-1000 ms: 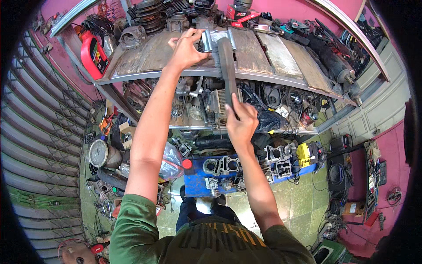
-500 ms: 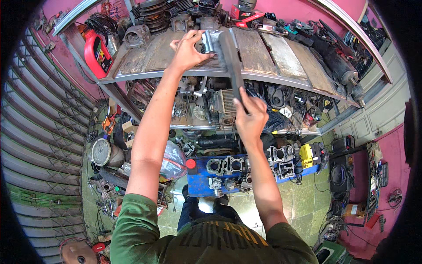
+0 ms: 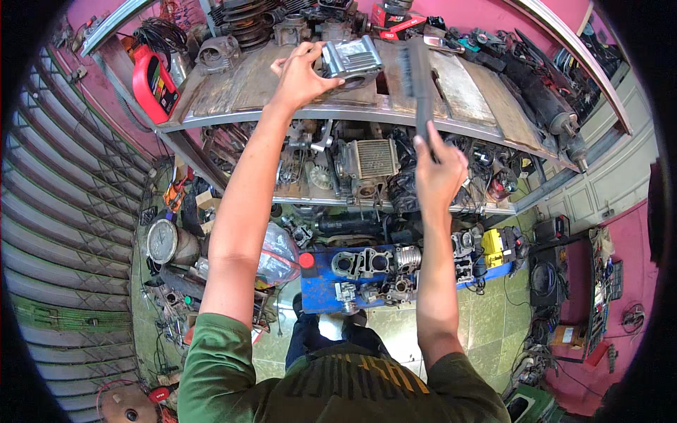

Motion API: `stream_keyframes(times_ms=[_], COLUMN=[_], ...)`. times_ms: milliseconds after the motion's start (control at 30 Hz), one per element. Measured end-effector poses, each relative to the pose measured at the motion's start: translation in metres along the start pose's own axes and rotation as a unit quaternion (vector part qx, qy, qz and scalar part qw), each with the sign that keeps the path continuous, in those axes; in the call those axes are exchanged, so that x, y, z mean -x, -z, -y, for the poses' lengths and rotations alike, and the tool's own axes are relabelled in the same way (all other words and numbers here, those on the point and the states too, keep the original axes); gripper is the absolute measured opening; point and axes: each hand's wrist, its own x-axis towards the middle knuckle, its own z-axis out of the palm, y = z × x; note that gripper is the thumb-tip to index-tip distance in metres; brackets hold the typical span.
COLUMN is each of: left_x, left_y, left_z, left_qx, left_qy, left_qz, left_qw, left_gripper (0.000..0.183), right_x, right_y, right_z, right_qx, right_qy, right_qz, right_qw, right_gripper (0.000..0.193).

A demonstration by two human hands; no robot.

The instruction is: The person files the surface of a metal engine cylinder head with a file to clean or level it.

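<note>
A silvery, finned engine cylinder block (image 3: 352, 59) sits on the wooden boards of the upper shelf. My left hand (image 3: 302, 79) grips its left side, thumb in front and fingers behind. To the right of the block, and apart from it, is a long dark brush (image 3: 420, 83) with its bristles facing left. My right hand (image 3: 442, 171) is closed round the lower end of the brush handle, in front of the shelf edge; slight blur softens the fingers.
A red bottle (image 3: 154, 84) stands at the shelf's left end. Engine parts (image 3: 248, 28) line the back, and a dark exhaust muffler (image 3: 539, 95) lies at the right. Below, a radiator (image 3: 374, 159) sits on the lower shelf. A blue bench (image 3: 321, 299) holds several cylinder parts.
My right hand and the brush have swung right, off the block, which shows fully now. My left hand keeps its hold; the block appears turned, with its finned side more in view.
</note>
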Motion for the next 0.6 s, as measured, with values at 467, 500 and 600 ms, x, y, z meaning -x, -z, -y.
stream_keyframes(times_ms=[467,500,600], left_x=[0.004,0.005,0.006], left_y=[-0.007,-0.007,-0.009], left_z=[-0.008,-0.007,0.000], left_qx=[-0.013,-0.005,-0.009], left_qy=[-0.016,-0.013,-0.021], left_qz=[0.024,0.025,0.003], left_qw=[1.000,1.000,1.000], left_gripper=[0.083,0.083,0.082], right_x=[-0.101,-0.103,-0.111], right_y=[-0.089,-0.091,-0.094], right_z=[-0.075,-0.072,-0.063], right_qx=[0.249,0.269,0.292], right_qy=[-0.046,-0.033,-0.031], right_qz=[0.134,0.136,0.159], right_qw=[0.958,0.953,0.943], right_gripper=[0.033,0.033,0.033])
